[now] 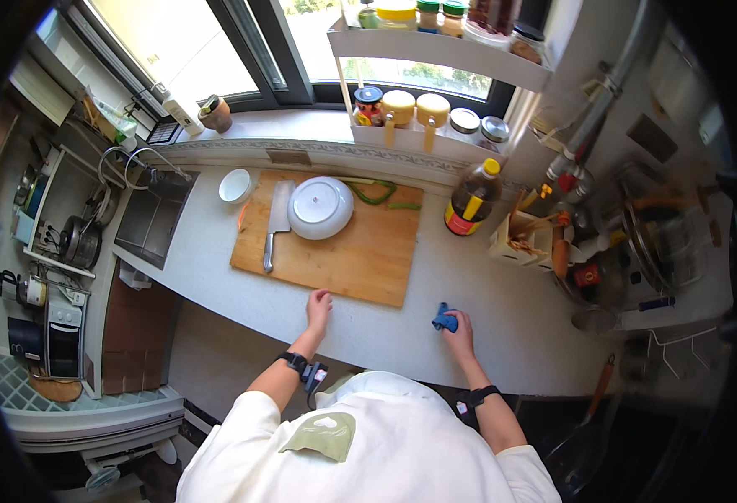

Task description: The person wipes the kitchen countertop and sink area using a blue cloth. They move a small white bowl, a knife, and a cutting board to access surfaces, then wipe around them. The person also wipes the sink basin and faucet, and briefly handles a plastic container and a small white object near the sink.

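A crumpled blue cloth (445, 318) is gripped in my right hand (460, 334), low over the white countertop (374, 336). My left hand (319, 309) holds nothing that I can see; its fingers are loosely curled near the front edge of the wooden cutting board (343, 270). On that board lies a cleaver (278, 210), its steel handle towards me. Beside its blade rests a white bowl (322, 207), bottom up. Green scallion pieces (374, 192) lie at the board's back right, and a thin orange strip (241, 215) is at its left edge.
A small white bowl (236, 186) stands left of the board, before the sink (154, 217). To the right are a large bottle of dark liquid (472, 198) and a utensil holder (513, 242). Jars fill a window rack (431, 44). A wire strainer (569, 440) hangs at lower right.
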Available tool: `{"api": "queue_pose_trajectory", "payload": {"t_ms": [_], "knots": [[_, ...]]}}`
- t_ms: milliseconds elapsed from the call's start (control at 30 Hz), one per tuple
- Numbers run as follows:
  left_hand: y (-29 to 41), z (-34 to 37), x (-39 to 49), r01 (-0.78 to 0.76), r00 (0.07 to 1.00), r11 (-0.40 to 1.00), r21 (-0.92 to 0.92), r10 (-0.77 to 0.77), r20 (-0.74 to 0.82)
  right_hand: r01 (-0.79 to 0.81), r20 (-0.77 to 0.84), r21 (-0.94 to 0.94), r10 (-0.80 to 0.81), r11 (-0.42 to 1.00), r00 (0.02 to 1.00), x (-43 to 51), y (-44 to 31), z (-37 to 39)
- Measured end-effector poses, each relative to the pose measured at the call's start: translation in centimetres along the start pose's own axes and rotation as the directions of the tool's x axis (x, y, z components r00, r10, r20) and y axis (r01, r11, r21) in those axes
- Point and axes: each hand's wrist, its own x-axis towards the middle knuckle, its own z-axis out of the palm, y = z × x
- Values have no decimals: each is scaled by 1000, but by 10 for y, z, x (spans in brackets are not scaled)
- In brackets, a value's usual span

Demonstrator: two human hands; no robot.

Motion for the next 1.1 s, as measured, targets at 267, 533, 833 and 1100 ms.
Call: {"api": "queue_pose_trajectory", "payload": {"t_ms": [267,533,833,1100], "knots": [[3,-87,67,249,967,851,-462,-247,66,-348,62,229,343,909,937,68,-55,99],[12,-98,74,153,987,937,-315,-126,104,-411,-5,219,422,885,907,70,-73,104],[27,-107,79,126,989,960,-249,-102,108,-412,58,213,410,886,910,76,-90,101],[136,-54,47,-21,866,985,169,-67,496,-51,-202,-122,26,991,979,100,-70,41]]}}
